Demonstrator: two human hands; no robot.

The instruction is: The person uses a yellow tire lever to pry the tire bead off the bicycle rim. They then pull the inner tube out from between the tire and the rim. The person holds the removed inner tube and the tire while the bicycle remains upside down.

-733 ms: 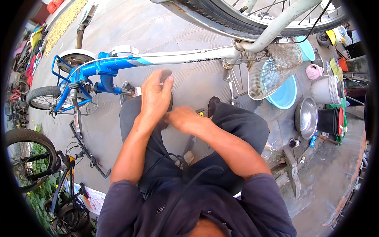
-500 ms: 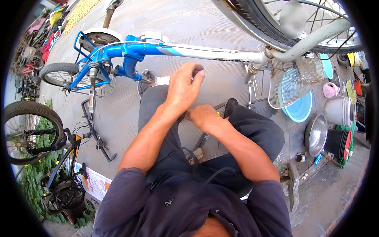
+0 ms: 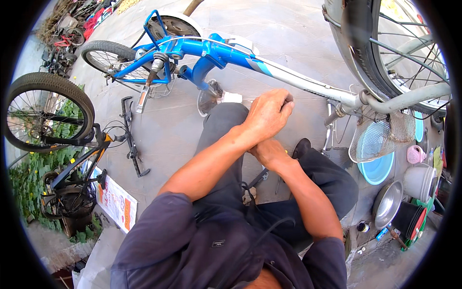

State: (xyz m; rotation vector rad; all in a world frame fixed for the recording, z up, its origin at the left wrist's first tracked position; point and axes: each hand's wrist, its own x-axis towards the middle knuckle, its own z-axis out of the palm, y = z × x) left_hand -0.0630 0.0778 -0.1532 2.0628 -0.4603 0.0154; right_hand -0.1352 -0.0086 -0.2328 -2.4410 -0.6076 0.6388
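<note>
My left hand (image 3: pixel 269 113) is raised above my thigh, fingers curled in and thumb close to them. Whatever lies inside those fingers is hidden. Just below it, my right hand (image 3: pixel 269 153) is bent closed, its fingertips covered by my left wrist. Beyond both hands stretches a blue and white bicycle frame (image 3: pixel 231 54), which looks upside down. Its front wheel (image 3: pixel 380 53) rises large at the upper right, and a wire basket (image 3: pixel 382 137) hangs low beneath it. A dark tool-like piece (image 3: pixel 260 177) shows partly below my right hand.
A black bicycle (image 3: pixel 77 166) stands upturned at the left beside leafy plants (image 3: pixel 29 176). Its handlebar (image 3: pixel 129 137) reaches the pavement. On the right are a light-blue basin (image 3: pixel 378 168), a metal bowl (image 3: pixel 388 204), a white bucket (image 3: pixel 418 182) and a pink watering can (image 3: pixel 415 154).
The view has turned, so the bicycles sit farther right and slightly tilted in the picture. My hands have come closer together, with my left wrist now crossing over my right fingers.
</note>
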